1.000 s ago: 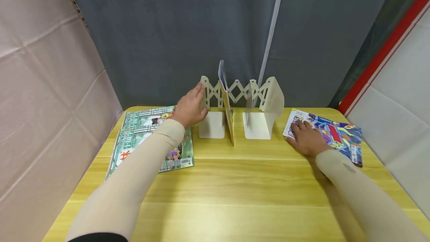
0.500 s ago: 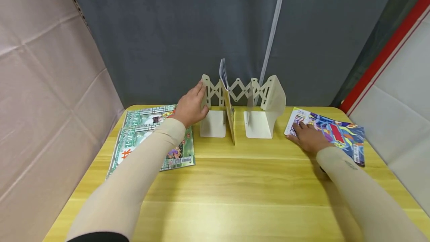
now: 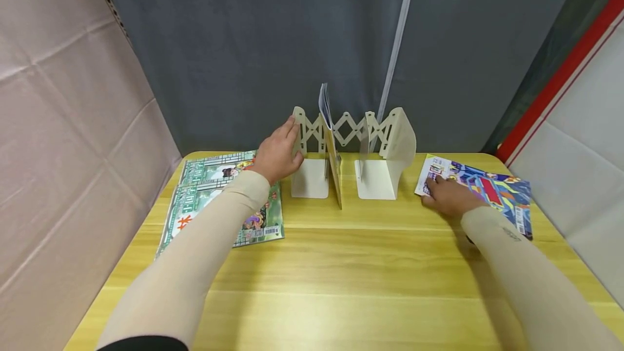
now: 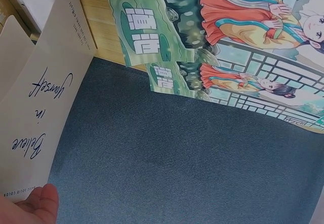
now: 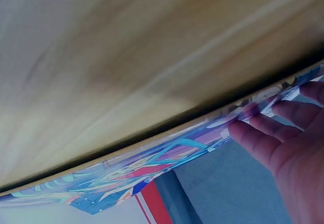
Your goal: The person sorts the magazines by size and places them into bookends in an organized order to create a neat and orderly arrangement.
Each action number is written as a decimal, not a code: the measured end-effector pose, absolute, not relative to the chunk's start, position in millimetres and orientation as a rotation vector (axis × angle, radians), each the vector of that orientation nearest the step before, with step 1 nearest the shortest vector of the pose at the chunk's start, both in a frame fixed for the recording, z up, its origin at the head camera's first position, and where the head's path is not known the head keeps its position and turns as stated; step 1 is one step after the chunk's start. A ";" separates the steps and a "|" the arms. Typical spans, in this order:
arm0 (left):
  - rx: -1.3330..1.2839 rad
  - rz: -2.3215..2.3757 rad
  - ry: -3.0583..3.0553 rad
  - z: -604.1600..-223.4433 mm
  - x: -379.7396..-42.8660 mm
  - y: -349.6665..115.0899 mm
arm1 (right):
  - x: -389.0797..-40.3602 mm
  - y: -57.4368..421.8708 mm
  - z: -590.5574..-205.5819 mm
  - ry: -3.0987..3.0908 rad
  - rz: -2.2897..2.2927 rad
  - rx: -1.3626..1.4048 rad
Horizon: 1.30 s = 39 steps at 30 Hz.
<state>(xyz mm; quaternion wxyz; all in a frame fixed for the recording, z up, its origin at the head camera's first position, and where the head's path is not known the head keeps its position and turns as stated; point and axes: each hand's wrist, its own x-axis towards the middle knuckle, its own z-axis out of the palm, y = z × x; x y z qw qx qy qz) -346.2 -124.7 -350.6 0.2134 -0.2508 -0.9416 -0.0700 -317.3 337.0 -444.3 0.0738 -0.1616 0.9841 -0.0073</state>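
My left hand [image 3: 278,155] touches the left end panel of a white expandable book rack [image 3: 402,142] with its fingers extended. In the left wrist view its fingertips lie at the edge of that panel [image 4: 43,107], which bears handwritten-style lettering. One thin booklet [image 3: 333,164] stands upright in the rack, seen nearly edge-on. At the right, my right hand [image 3: 450,197] rests on a colourful blue and purple magazine [image 3: 512,199] lying flat. Its fingers [image 5: 253,138] touch the cover in the right wrist view; the thumb is out of sight there.
Overlapping green illustrated magazines [image 3: 258,229] lie at the table's left, partly under my left forearm. The wooden table [image 3: 317,275] extends in front of the rack. A grey curtain [image 3: 253,47] hangs behind, with pale cloth walls [image 3: 73,123] at both sides.
My right hand's fingers have drawn back a little over the magazine and look more bent. The left hand stays on the rack panel. The head view has shifted slightly.
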 end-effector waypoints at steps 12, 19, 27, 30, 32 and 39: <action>-0.667 -0.214 -2.630 -352.7 -347.6 -123.4 | -316.8 328.8 -440.1 2.962 -0.024 -0.306; -0.659 -0.217 -2.635 -351.6 -347.8 -123.3 | -317.2 329.4 -443.6 2.992 0.013 -0.308; -0.660 -0.192 -2.640 -352.1 -347.4 -123.8 | -316.0 330.8 -444.9 3.051 0.027 -0.366; -0.664 -0.197 -2.635 -352.5 -347.9 -124.6 | -316.0 332.4 -442.0 3.103 0.018 -0.388; -0.664 -0.192 -2.632 -352.4 -347.9 -124.4 | -316.2 334.0 -441.0 3.130 0.009 -0.386; -0.666 -0.189 -2.625 -353.3 -349.3 -124.2 | -314.2 336.9 -437.2 3.110 -0.062 -0.313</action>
